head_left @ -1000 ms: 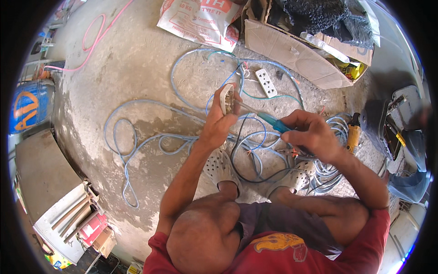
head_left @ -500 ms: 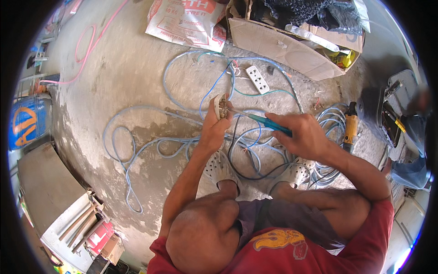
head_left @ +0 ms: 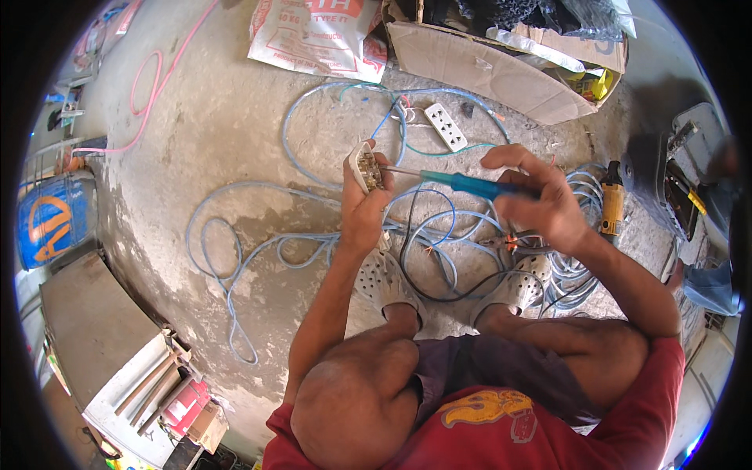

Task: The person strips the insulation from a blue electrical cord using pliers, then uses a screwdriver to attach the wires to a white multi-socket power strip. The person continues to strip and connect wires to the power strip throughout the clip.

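Note:
My left hand [head_left: 365, 213] grips a small white electrical outlet housing [head_left: 359, 164], its inner side with brass-coloured metal contacts facing up and to the right. In my right hand [head_left: 547, 205] is a screwdriver [head_left: 462, 183] with a translucent teal-blue handle. Its shaft points left and the tip reaches the housing; whether it sits in a screw is too small to tell. The index finger is lifted off the handle, whose rear end lies against the palm and other fingers. Blue-grey cable [head_left: 258, 243] lies in loops beneath both hands.
A white multi-socket strip [head_left: 446, 128] lies on the concrete beyond my hands. Pliers with orange-red grips [head_left: 513, 242] rest by my right shoe [head_left: 517, 283]. A yellow power tool [head_left: 612, 205] stands beside coiled cable. A cardboard box [head_left: 486, 74] and a white sack [head_left: 317, 39] are at the far side.
My right hand has slid back to the right along the handle and its fingers have loosened. The outlet housing has tilted and shifted slightly left in my left hand.

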The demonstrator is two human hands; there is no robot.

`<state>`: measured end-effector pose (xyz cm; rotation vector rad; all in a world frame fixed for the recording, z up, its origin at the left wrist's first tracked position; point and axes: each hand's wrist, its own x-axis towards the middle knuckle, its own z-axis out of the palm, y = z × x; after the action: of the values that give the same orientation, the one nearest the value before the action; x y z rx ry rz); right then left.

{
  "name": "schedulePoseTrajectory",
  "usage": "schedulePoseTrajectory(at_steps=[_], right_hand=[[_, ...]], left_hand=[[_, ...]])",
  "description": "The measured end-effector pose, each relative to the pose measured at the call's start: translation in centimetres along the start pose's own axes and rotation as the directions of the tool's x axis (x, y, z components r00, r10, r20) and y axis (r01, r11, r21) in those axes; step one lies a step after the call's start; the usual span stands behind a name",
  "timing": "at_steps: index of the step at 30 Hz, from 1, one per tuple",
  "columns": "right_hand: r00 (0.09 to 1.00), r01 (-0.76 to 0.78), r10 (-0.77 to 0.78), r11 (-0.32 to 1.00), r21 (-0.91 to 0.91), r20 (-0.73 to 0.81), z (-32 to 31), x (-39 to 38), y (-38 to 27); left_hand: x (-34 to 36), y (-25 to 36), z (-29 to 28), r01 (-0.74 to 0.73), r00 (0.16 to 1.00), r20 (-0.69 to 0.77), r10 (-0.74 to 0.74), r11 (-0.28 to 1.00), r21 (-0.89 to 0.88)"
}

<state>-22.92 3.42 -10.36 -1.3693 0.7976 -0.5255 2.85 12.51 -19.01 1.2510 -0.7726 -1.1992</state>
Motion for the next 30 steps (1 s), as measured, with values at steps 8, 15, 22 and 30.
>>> schedulePoseTrajectory(at_steps=[8,15,22,30], right_hand=[[0.980,-0.184,0.150,0.934,-0.308,-0.129,-0.6,0.5,-2.4],[0.993,-0.101,0.089,0.981,-0.167,-0.075,0.0,1.2,-3.8],[0.898,0.375,-0.439,0.798,-0.471,-0.030,-0.2,1.6,-2.0],[0.987,0.036,-0.043,0.998,-0.047,-0.157,0.2,1.5,-3.8]], left_hand=[[-0.3,0.0,0.1,0.030,0.999,-0.010,-0.030,0.999,-0.044],[-0.2,-0.3,-0.4,0.043,0.998,-0.037,-0.047,0.995,-0.095],[-0.2,-0.4,0.1,0.109,0.994,0.046,-0.100,0.958,-0.265],[-0.7,-0.9,0.0,0.094,0.996,0.025,-0.091,0.966,-0.243]])
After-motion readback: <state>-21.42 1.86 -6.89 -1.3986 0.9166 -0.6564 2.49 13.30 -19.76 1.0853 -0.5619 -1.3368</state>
